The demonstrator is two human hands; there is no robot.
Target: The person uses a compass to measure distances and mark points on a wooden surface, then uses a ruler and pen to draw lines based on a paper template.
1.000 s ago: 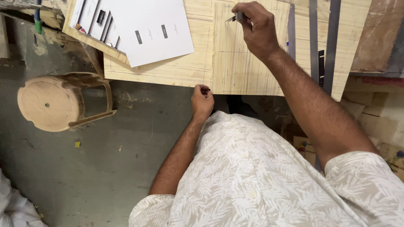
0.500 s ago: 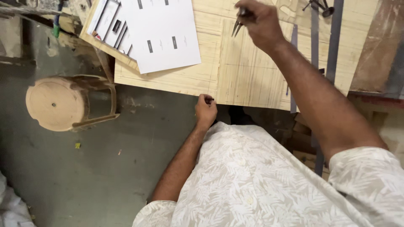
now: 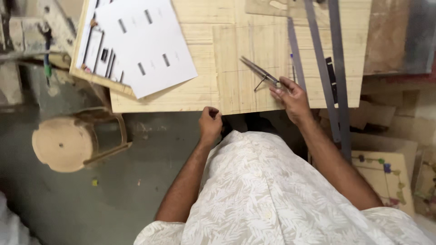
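Steel rulers point(image 3: 335, 63) cut by top edge — sheet point(image 3: 136, 41) markings unreadable.

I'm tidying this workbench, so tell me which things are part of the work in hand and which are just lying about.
In use:
right hand holding metal dividers
left hand at the edge of the wooden board

Lying about:
white paper sheet
metal rulers
round wooden stool

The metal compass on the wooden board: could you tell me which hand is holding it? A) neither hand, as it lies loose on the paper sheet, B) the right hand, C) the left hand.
B: the right hand grips the metal compass over the wooden board, while the left hand rests closed at the board's near edge.
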